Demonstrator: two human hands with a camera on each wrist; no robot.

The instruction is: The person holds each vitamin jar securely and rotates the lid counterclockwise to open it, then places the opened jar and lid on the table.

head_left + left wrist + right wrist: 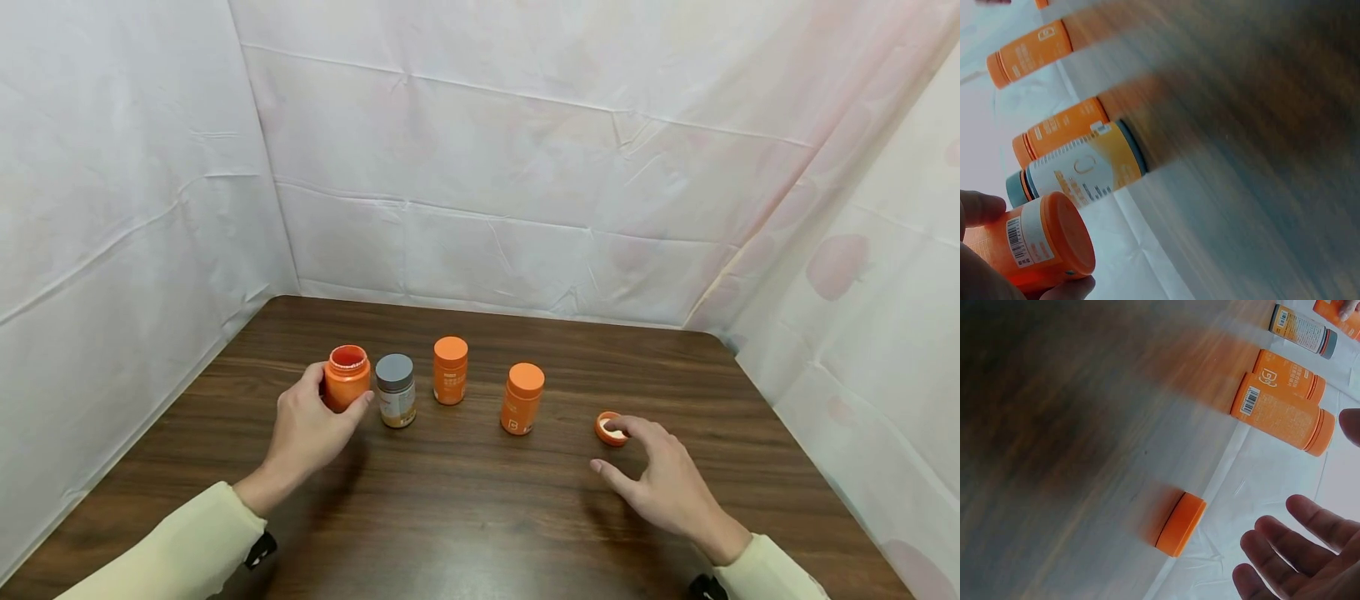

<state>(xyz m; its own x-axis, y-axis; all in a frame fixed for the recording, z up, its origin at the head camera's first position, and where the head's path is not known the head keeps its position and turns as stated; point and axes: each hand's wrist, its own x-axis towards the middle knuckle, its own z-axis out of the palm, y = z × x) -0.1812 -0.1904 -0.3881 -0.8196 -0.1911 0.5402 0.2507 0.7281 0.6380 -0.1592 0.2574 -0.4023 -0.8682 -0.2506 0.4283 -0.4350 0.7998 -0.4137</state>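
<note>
My left hand [311, 433] grips an uncapped orange bottle [347, 390] near the table's left side, thumb on one side and fingers on the other. The bottle's mouth faces up, and its base with a barcode label shows in the left wrist view, raised off the table. Over at the right, my right hand [667, 483] hovers with fingers spread beside an orange cap [1180, 525]. That cap lies on the table with its pale inside up, and the fingers look apart from it in the right wrist view.
Just right of the held bottle stands a clear jar with a grey lid [397, 396]. Beyond it are two capped orange bottles, one farther back [450, 372] and another nearer the middle [521, 402]. White cloth [450, 167] hangs behind and beside the brown wooden table [465, 508].
</note>
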